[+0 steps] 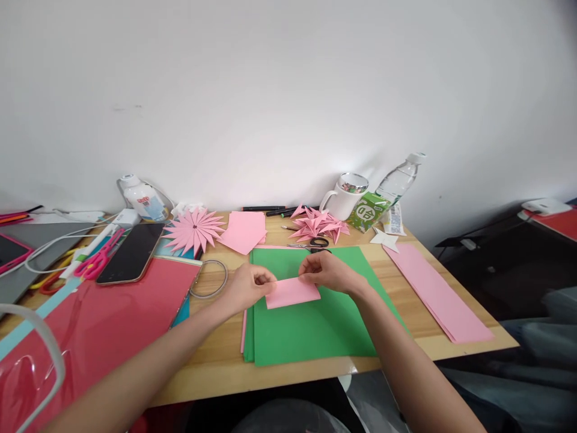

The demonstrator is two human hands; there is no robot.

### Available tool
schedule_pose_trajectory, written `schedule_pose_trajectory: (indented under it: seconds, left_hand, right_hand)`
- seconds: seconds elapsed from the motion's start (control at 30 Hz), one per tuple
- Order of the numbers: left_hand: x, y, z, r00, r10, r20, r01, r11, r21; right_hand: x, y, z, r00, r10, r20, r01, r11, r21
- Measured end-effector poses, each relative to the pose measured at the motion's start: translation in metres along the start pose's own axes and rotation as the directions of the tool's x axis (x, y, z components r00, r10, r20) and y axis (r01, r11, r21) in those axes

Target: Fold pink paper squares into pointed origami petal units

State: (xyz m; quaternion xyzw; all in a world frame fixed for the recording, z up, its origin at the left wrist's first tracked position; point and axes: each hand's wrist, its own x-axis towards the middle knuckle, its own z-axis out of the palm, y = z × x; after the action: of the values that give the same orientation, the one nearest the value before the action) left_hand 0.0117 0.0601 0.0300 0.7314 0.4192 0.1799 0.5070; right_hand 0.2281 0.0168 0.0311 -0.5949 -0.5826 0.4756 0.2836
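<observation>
A folded piece of pink paper point(293, 293) is held between both hands above a stack of green paper sheets point(315, 337). My left hand point(252, 282) pinches its left end. At the upper right corner, my right hand point(322, 269) grips it with closed fingers. Just beyond the right hand lie black-handled scissors point(320, 243), partly covered. A heap of pointed pink folded paper pieces point(319, 225) sits behind them. Square pink sheets point(244, 231) and a pink paper pinwheel-like flower point(195, 228) lie farther left.
Long pink strips point(444, 294) lie on the right of the wooden table point(216, 355). A white mug point(345, 197), a green box point(368, 211) and a clear bottle point(400, 178) stand by the wall. Leftward are a phone point(131, 252), pink scissors point(99, 255) and a red folder point(112, 313).
</observation>
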Motion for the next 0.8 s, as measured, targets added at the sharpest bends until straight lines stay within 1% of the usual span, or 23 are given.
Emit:
schedule_pose_trajectory:
  seconds: [0.07, 0.1, 0.17, 0.23, 0.3, 0.33, 0.4, 0.47, 0.53, 0.57, 0.6, 0.63, 0.67, 0.7, 0.8]
  left_hand:
    - [0.003, -0.004, 0.009, 1.000, -0.022, -0.017, 0.022, 0.999, -0.025]
    - [0.004, -0.006, 0.013, 0.999, -0.017, -0.035, 0.016, 1.000, -0.010]
    - [0.006, -0.012, 0.019, 0.998, 0.016, -0.062, -0.011, 0.997, 0.080]
    - [0.005, -0.015, 0.023, 0.992, 0.094, -0.082, -0.076, 0.977, 0.199]
    - [0.002, -0.015, 0.026, 0.980, 0.181, -0.086, -0.148, 0.944, 0.293]
    - [0.000, -0.014, 0.027, 0.976, 0.205, -0.079, -0.168, 0.929, 0.328]
    - [-0.005, -0.009, 0.028, 0.975, 0.213, -0.065, -0.173, 0.907, 0.384]
    - [-0.008, -0.003, 0.028, 0.970, 0.231, -0.076, -0.176, 0.883, 0.435]
    - [-0.009, 0.002, 0.027, 0.960, 0.271, -0.068, -0.206, 0.852, 0.482]
    - [-0.008, 0.003, 0.026, 0.960, 0.277, -0.032, -0.225, 0.837, 0.499]
    - [-0.006, 0.004, 0.025, 0.963, 0.269, 0.037, -0.250, 0.825, 0.507]
    - [-0.003, 0.004, 0.023, 0.961, 0.250, 0.120, -0.276, 0.819, 0.503]
    - [-0.001, 0.003, 0.021, 0.955, 0.236, 0.180, -0.295, 0.819, 0.492]
    - [0.002, 0.002, 0.019, 0.948, 0.230, 0.219, -0.310, 0.819, 0.482]
    - [0.007, 0.000, 0.013, 0.934, 0.219, 0.282, -0.333, 0.819, 0.467]
  right_hand:
    - [-0.003, 0.006, 0.004, 0.999, 0.016, -0.049, -0.020, 0.996, -0.091]
    - [-0.004, 0.008, 0.007, 0.996, 0.019, -0.083, -0.032, 0.987, -0.156]
    - [-0.007, 0.006, 0.014, 0.988, 0.021, -0.154, -0.068, 0.949, -0.307]
    - [-0.010, 0.001, 0.021, 0.980, 0.016, -0.200, -0.106, 0.888, -0.448]
    - [-0.013, -0.004, 0.025, 0.977, 0.013, -0.212, -0.132, 0.819, -0.559]
    - [-0.014, -0.006, 0.026, 0.977, 0.016, -0.212, -0.144, 0.783, -0.605]
    - [-0.015, -0.007, 0.028, 0.976, 0.024, -0.216, -0.167, 0.717, -0.677]
    - [-0.015, -0.006, 0.029, 0.977, -0.015, -0.214, -0.150, 0.667, -0.730]
    - [-0.014, -0.005, 0.030, 0.982, -0.110, -0.156, -0.048, 0.649, -0.759]
    - [-0.013, -0.004, 0.031, 0.983, -0.154, -0.097, 0.027, 0.650, -0.759]
    - [-0.012, -0.004, 0.031, 0.982, -0.185, -0.027, 0.103, 0.655, -0.748]
    - [-0.011, -0.004, 0.031, 0.979, -0.199, 0.042, 0.166, 0.664, -0.729]
    - [-0.009, -0.005, 0.031, 0.974, -0.200, 0.106, 0.216, 0.674, -0.707]
    - [-0.008, -0.006, 0.030, 0.968, -0.194, 0.161, 0.251, 0.682, -0.687]
    - [-0.004, -0.011, 0.024, 0.944, -0.161, 0.288, 0.314, 0.707, -0.633]
